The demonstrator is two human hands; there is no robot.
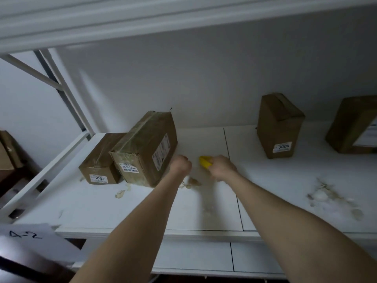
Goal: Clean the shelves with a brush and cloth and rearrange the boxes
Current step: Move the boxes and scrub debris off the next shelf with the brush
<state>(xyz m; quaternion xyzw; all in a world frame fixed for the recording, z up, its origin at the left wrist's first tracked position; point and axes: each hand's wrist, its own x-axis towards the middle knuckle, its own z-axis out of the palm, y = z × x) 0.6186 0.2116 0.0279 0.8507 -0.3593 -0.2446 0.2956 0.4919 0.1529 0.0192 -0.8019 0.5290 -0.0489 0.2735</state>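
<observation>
Hazard 1: the left hand (pixel 180 165), fingers curled (whether they enclose anything cannot be told), is just beside the near right corner of the large brown cardboard box wrapped in glossy clear tape (pixel 146 148). A push toward 9 o'clock would likely drive it into the small brown cardboard box labelled 1002 (pixel 100 164), which stands against it near the open left end of the white, flat, smooth-panelled shelf (pixel 142 211). Hazard 2: the right hand (pixel 223 167) has its fingers grasping the yellow, rounded, smooth-looking brush (pixel 205 161), low over the shelf at 3 o'clock of the left hand; bristle contact cannot be confirmed. A fast stroke toward 6 o'clock may throw the light, curled, papery beige scraps (pixel 191 181) over the front lip instead of gathering them. The crumbly beige-and-white debris patch (pixel 328 198) at 4 o'clock looks partly smeared and may resist dry brushing. The tall, narrow brown cardboard box labelled 3004 (pixel 279 127) stands upright at 2 o'clock; a knock could tip it.
</observation>
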